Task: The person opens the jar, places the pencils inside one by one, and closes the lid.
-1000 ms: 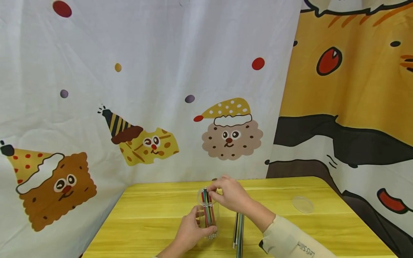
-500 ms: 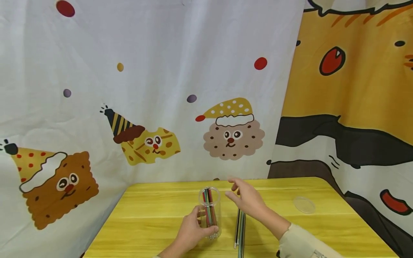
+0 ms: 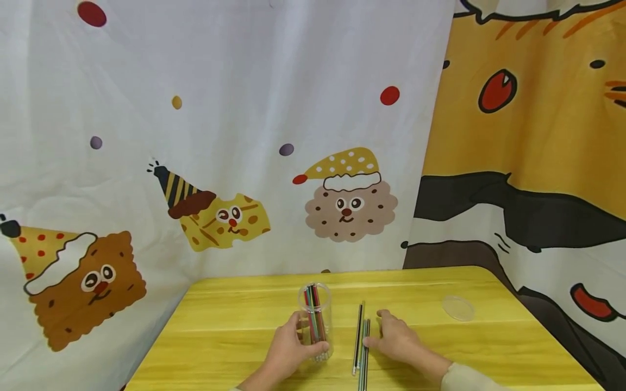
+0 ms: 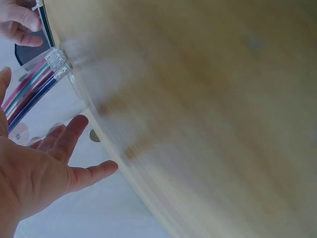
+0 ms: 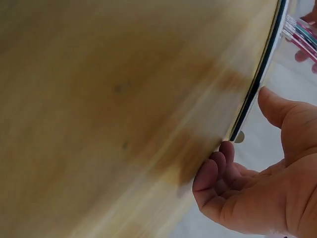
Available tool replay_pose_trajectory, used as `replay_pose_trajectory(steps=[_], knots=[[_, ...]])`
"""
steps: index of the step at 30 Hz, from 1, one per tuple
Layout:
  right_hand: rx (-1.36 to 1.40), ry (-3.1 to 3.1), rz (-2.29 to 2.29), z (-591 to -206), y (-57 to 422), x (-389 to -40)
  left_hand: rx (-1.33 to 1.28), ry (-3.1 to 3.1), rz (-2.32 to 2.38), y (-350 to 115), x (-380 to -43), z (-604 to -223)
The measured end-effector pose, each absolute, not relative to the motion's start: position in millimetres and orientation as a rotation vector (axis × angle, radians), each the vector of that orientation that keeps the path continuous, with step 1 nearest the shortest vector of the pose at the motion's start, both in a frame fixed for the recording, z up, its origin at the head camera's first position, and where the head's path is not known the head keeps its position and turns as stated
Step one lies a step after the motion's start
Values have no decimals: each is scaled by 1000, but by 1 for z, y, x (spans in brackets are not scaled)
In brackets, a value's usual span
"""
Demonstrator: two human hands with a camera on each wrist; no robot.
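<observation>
My left hand [image 3: 288, 347] holds a clear plastic jar [image 3: 328, 326] around its lower part, thumb in front and fingers on the far side. Inside stands a bundle of coloured pencils [image 3: 313, 317], pale ends down; the left wrist view shows pink, teal and blue ones among the pencils [image 4: 28, 94]. Several loose pencils [image 3: 364, 361] lie lengthwise on the table right of the jar. Beside them is my right hand [image 3: 398, 338], thumb tip right at the pencils and other fingers apart from it. In the right wrist view, a dark pencil [image 5: 257, 79] runs past that thumb.
A clear round lid [image 3: 458, 308] lies farther back on the right of the yellow wood-grain table [image 3: 220, 326]. Behind the table's back edge hangs a white curtain [image 3: 235, 65] with cartoon prints.
My right hand has left the jar's mouth and come down and right to the loose pencils on the table. The left hand keeps its hold on the jar.
</observation>
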State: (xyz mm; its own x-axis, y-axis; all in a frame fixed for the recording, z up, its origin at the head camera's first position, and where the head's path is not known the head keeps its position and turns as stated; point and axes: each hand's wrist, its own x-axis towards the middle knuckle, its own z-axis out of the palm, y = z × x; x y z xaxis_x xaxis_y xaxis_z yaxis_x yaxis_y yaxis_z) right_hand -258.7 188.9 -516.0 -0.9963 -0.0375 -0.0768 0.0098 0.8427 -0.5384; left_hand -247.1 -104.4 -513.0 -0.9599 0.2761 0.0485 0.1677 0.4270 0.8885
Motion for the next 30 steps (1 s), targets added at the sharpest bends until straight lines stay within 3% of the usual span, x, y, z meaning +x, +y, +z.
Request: replay_pose_trajectory(steps=[20, 30], knots=[[-141, 3061, -669, -504, 208, -274, 399, 2563, 1586, -105, -246, -514], [-692, 3341, -1211, -427, 209, -284, 424, 2577, 1576, -106, -248, -515]])
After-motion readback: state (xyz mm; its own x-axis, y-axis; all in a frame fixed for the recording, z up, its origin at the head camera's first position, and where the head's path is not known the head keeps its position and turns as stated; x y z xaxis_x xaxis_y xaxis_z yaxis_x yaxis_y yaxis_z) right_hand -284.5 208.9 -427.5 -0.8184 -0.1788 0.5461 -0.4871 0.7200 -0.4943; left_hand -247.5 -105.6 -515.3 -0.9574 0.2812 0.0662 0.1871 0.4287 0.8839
